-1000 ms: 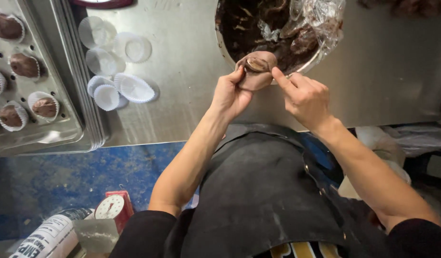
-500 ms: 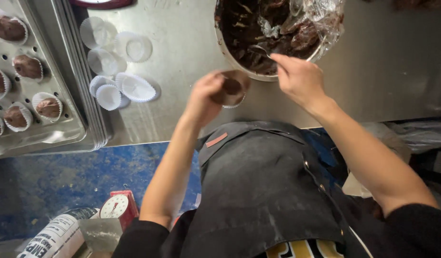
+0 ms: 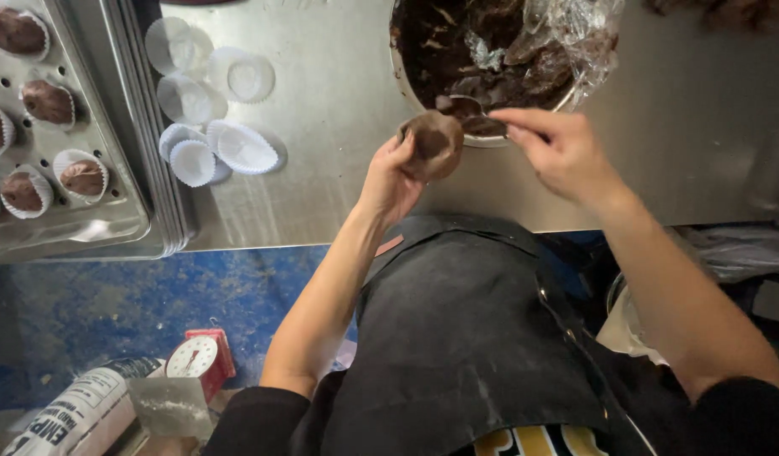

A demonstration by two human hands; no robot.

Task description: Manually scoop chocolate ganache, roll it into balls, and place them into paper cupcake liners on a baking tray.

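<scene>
Your left hand (image 3: pixel 389 173) cupped a filled paper case (image 3: pixel 432 145); your right hand (image 3: pixel 558 152) pinched a spoon (image 3: pixel 472 108) over the batter bowl (image 3: pixel 482 51). Several filled cases sat on the tray (image 3: pixel 111 215), while empty liners (image 3: pixel 212 110) waited near the tabletop's (image 3: pixel 339 169) left edge.

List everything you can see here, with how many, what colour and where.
mixing bowl: one, metal, top centre, holds dark brown mixture
plastic wrap: clear, on bowl's right rim
filled paper case: one, brown, in left hand
spoon: one, metal, in right hand
empty paper cases: several, white, on steel table
baking tray: one, metal, left, holds filled cases
scale: one, red, on floor
apron: black
left hand
right hand
</scene>
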